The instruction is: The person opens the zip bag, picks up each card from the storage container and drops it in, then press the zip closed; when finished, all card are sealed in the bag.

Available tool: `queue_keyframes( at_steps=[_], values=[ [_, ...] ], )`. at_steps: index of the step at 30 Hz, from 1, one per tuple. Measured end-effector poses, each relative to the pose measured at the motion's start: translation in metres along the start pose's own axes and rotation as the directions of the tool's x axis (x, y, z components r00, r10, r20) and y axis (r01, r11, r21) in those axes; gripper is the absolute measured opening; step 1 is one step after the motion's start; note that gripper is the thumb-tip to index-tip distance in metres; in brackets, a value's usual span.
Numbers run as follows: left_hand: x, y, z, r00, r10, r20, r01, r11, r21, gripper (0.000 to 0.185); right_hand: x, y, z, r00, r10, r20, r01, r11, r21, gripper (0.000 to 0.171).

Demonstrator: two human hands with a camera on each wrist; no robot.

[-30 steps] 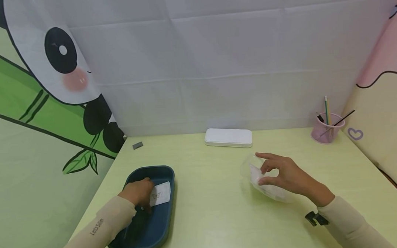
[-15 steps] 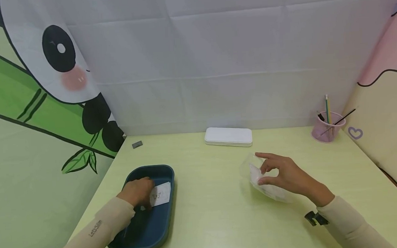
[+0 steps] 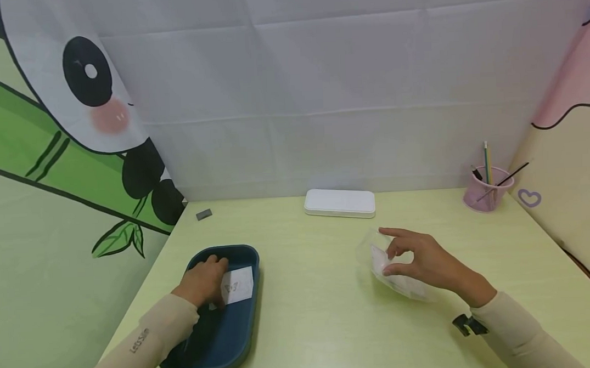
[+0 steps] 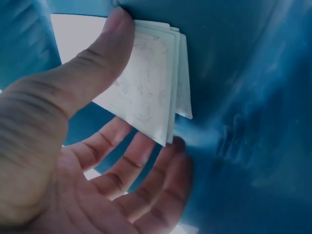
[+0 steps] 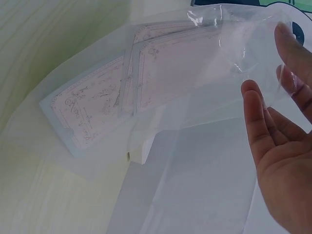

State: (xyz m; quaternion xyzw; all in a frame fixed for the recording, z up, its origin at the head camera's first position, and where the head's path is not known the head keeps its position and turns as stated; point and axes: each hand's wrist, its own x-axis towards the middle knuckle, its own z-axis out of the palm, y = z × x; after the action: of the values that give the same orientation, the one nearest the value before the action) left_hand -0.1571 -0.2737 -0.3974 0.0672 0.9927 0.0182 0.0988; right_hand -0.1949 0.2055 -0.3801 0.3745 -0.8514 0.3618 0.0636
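A white card stack [image 4: 141,73] lies in the dark blue tray [image 3: 240,340]; its top card has a faint butterfly drawing in the head view. My left hand [image 3: 205,281] is inside the tray at the stack's left side. In the left wrist view, the thumb reaches over the cards and the other fingers are spread along their lower edge. My right hand [image 3: 422,258] holds a clear plastic bag [image 5: 195,58] by its mouth, thumb and fingers apart. Several printed cards [image 5: 87,107] show through the film. The bag's lower end rests near the table.
A white case [image 3: 339,203] stands at the back of the table. A pink pencil cup [image 3: 488,192] with pencils is at the back right. A small grey block [image 3: 204,214] lies at the back left. A black clip [image 3: 470,324] sits at the right sleeve.
My left fingers have lifted and spread away from the cards in the tray. The right hand and the plastic bag have stayed almost still.
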Motion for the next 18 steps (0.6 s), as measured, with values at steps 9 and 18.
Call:
queue_keyframes(
  at_steps=[9,18],
  values=[
    [-0.0048,0.0033,0.0007,0.998,-0.010,-0.058,0.008,0.999,-0.049,0.070,0.0001,-0.0001,0.0013,1.000,0.001,0.001,-0.001,1.000,0.001,0.022],
    [-0.0050,0.0032,0.0023,0.998,-0.006,-0.063,-0.002,0.992,-0.129,0.056,-0.0001,0.0004,0.0029,1.000,-0.006,0.006,0.006,1.000,0.004,0.023]
  ],
)
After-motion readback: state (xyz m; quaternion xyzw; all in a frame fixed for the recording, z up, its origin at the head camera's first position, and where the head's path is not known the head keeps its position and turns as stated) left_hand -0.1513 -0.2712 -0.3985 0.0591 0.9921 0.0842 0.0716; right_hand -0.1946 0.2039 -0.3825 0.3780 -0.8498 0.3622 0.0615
